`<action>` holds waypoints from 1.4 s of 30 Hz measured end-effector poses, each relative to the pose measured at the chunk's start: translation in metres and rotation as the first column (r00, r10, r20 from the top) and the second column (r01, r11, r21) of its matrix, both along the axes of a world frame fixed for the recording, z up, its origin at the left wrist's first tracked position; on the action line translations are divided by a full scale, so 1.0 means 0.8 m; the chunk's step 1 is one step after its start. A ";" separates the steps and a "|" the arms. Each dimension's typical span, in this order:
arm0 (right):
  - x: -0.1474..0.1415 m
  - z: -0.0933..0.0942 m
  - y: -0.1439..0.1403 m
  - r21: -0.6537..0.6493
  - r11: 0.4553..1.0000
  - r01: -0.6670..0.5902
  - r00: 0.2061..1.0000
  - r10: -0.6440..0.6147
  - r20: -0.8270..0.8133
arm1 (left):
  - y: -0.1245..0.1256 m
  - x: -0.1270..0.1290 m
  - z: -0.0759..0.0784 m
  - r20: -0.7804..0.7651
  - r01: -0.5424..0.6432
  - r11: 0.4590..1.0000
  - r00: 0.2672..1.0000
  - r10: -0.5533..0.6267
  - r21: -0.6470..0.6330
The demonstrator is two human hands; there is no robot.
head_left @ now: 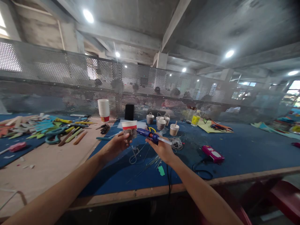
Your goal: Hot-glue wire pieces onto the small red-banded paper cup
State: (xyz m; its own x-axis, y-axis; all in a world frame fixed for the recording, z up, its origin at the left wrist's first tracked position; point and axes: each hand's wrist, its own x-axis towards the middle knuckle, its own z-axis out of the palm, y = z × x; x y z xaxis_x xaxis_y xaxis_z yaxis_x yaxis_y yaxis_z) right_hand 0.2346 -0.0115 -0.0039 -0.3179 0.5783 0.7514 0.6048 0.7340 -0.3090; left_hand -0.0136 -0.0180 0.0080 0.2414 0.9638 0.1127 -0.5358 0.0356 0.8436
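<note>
My left hand (119,142) is closed around a red-and-white paper cup (129,125), whose lower part is wrapped in grey-brown cord. A loose length of the cord (133,159) hangs in loops below it. In my right hand (162,150) is a blue hot glue gun (146,133), with a clear glue stick (166,141) jutting from its back end. The gun's nozzle points left, close to the cord-wrapped side of the cup; whether they touch cannot be made out. A tangled coil of grey cord (177,143) lies just right of my right hand.
Several cord-wrapped cups (161,124) stand behind my hands, near a beige cup (174,129). A stack of paper cups (103,109) and a black phone (129,112) are farther back. Scissors (55,135) lie left; a magenta device (212,154) with a black cable sits right.
</note>
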 end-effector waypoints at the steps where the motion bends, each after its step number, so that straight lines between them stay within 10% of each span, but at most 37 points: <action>1: 0.000 0.000 0.000 0.001 1.000 0.006 1.000 -0.006 -0.001 | 0.000 0.000 0.000 0.001 0.000 1.000 1.000 0.000 -0.002; 42: 0.003 -0.005 0.010 0.023 0.996 0.084 0.996 -0.083 -0.017 | 0.009 -0.012 -0.012 0.049 0.063 0.998 0.997 -0.063 0.008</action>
